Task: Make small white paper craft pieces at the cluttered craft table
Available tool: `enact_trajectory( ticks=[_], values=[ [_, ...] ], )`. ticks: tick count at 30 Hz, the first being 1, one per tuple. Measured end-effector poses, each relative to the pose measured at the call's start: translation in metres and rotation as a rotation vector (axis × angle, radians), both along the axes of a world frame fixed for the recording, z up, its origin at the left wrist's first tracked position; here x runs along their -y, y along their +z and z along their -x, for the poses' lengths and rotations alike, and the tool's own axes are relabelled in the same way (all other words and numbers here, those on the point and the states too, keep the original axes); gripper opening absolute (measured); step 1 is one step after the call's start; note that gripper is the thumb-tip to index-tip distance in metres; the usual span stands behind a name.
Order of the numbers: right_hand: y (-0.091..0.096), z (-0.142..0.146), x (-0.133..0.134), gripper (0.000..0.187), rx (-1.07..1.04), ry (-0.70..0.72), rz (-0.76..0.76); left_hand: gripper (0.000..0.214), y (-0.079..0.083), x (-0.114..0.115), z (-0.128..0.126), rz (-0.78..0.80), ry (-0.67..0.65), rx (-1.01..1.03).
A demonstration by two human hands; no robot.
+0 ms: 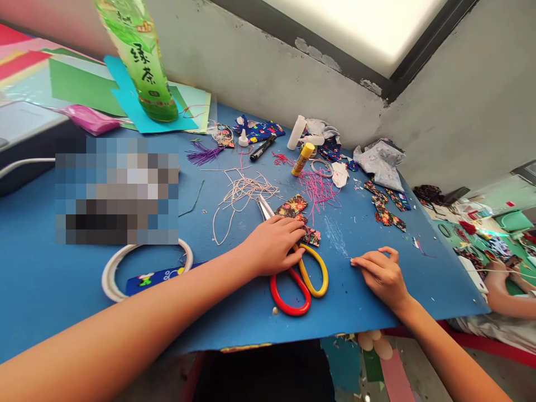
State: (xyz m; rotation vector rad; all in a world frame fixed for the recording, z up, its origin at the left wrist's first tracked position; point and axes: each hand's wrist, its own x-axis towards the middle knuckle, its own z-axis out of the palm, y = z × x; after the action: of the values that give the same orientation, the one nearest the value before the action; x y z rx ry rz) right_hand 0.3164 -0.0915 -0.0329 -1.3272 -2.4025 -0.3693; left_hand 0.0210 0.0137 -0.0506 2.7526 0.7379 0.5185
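My left hand (276, 243) lies palm down across a pair of scissors, its fingers loosely laid over black floral fabric pieces (293, 206). The scissors show a red and a yellow handle (319, 271) below the hand, and their metal blades (265, 209) stick out above it. To the right, my right hand (383, 273) is pinched close to the tabletop. A tiny pale bit shows at its fingertips, too small to name. Just above it is a whitish smear (336, 234) on the blue table (234, 312).
Beige cord (243, 192) and pink threads (320, 190) lie beyond my hands. A yellow glue stick (304, 159), a black marker (263, 148) and a green tea bottle (142, 67) stand or lie farther back. A white ring (109, 273) is at left; another person's arm (500, 287) is at right.
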Motion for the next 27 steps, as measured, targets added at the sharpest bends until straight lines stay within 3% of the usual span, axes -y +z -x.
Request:
enact_trajectory(
  ticks=[20,27],
  values=[
    [0.001,0.009,-0.044,0.015,-0.023,-0.107,0.021,0.041,0.001,0.000,0.001,0.001,0.003,-0.002],
    [0.002,0.012,-0.042,0.015,0.028,-0.138,-0.022,0.041,0.002,0.000,0.002,-0.003,-0.002,0.012]
  ],
)
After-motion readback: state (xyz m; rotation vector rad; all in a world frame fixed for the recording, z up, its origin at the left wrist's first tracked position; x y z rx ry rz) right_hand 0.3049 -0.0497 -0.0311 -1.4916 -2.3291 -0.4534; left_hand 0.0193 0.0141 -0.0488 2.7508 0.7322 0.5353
